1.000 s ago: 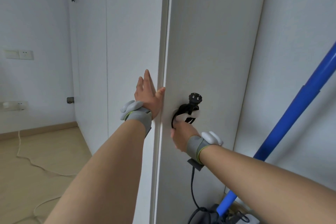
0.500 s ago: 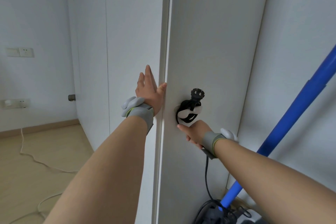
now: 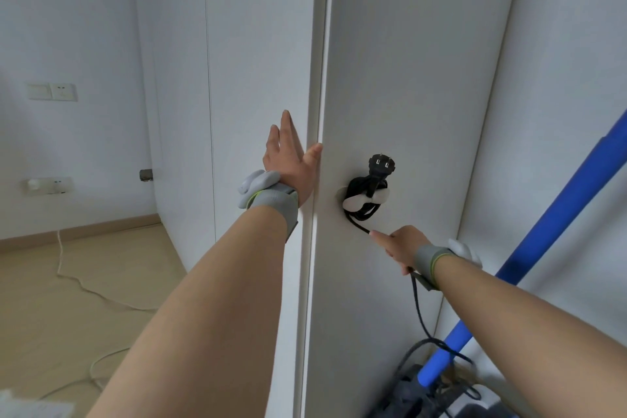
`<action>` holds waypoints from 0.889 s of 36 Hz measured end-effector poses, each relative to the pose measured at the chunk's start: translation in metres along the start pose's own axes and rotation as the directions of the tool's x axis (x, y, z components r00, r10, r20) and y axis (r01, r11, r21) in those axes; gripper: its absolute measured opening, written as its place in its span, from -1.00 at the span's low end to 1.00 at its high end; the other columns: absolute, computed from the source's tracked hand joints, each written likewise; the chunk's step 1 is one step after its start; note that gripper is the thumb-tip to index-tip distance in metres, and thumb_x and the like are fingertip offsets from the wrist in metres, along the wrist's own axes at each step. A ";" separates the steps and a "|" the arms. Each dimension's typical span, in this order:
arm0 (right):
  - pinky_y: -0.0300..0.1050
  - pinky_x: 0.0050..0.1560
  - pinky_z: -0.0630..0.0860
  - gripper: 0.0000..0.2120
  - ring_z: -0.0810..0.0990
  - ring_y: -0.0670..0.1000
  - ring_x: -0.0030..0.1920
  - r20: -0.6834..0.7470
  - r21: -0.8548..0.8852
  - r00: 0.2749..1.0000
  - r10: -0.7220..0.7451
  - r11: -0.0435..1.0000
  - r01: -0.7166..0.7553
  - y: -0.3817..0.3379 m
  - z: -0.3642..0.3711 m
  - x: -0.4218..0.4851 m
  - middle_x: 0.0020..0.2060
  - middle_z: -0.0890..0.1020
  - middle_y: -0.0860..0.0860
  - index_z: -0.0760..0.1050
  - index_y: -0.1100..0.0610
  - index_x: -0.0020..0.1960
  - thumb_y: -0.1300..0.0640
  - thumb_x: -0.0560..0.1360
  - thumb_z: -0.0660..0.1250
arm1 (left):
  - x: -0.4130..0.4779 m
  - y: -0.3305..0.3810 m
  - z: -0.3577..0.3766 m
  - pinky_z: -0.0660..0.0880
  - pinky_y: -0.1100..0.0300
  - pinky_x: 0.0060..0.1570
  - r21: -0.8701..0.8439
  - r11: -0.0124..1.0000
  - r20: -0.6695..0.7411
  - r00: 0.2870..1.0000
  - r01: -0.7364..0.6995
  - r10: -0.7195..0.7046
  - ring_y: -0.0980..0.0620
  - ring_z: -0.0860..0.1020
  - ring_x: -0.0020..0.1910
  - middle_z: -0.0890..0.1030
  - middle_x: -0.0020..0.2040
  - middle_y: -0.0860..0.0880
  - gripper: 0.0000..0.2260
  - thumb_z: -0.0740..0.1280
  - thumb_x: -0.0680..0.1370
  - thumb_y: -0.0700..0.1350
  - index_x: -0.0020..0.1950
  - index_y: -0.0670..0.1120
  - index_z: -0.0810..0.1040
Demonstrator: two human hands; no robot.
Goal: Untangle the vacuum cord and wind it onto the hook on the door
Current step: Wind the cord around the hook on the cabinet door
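A white hook [image 3: 353, 203] is fixed to the white door [image 3: 400, 78]. The black vacuum cord [image 3: 418, 302] is looped round the hook, and its black plug [image 3: 381, 166] stands upright above it. My right hand [image 3: 400, 246] grips the cord just below and right of the hook. From that hand the cord drops to the vacuum [image 3: 417, 390] on the floor. My left hand [image 3: 291, 159] lies flat against the door's edge, fingers straight and pointing up.
A blue tube [image 3: 543, 241] slants from the vacuum up to the right edge. White cupboard panels [image 3: 258, 78] stand left of the door. A white cable [image 3: 88, 292] snakes over the wooden floor. Wall sockets [image 3: 51, 92] sit at far left.
My right hand has slid down and to the right along the cord, away from the hook. The left hand stays on the door's edge.
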State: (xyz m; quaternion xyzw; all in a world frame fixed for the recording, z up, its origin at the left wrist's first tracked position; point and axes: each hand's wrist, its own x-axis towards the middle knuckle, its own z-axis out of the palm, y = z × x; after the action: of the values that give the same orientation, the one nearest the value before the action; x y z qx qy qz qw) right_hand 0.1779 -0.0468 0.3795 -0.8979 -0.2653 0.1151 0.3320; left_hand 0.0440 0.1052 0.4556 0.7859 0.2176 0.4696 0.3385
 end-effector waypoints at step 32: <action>-0.35 -0.61 0.12 -0.66 0.17 -0.05 -0.70 -0.180 0.226 0.984 -0.009 0.973 0.050 -0.101 -0.114 0.000 -0.69 0.24 -0.01 0.33 0.18 -0.37 0.09 0.53 0.30 | 0.001 -0.002 0.004 -0.01 -0.02 0.46 -0.015 1.000 -0.039 0.999 -0.020 0.019 -0.08 -0.01 0.54 -0.01 0.57 -0.07 -0.39 0.17 0.60 0.07 0.55 0.09 -0.10</action>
State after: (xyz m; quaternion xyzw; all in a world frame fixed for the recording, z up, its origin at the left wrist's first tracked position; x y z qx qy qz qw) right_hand 0.1816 -0.0431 0.5322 -0.8561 -0.2329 0.0596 0.4575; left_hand 0.0484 0.1060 0.4535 0.7762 0.2129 0.4896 0.3354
